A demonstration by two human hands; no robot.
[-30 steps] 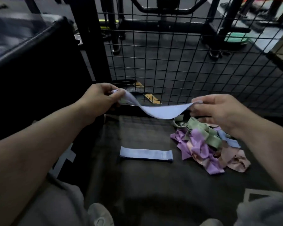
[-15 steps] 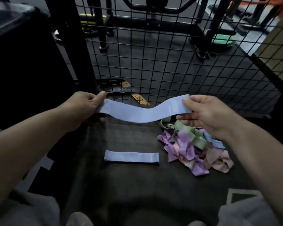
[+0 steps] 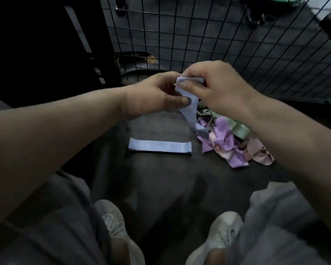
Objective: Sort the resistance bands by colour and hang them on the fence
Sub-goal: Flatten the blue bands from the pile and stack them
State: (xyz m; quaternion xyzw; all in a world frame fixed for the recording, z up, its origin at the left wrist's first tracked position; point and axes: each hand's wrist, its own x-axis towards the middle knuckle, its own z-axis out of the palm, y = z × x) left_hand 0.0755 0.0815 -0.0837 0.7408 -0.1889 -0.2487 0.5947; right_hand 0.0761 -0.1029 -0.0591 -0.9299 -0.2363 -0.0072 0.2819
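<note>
Since the blue band (image 3: 189, 109) looks limp and light, your left grip (image 3: 157, 94) and right grip (image 3: 218, 88) both pinch its top, over the floor's far edge by the fence (image 3: 199, 35); tail dangles. Better held at both ends.

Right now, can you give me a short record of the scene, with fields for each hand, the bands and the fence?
left hand: pinches the held blue band
right hand: pinches the same band's upper end
held blue band: hangs down, lower end by the pile
flat blue band: lies flat on the dark floor
pile: purple, green and pink bands, tangled, right of the flat band
fence: wire grid, no band on it in view
</note>
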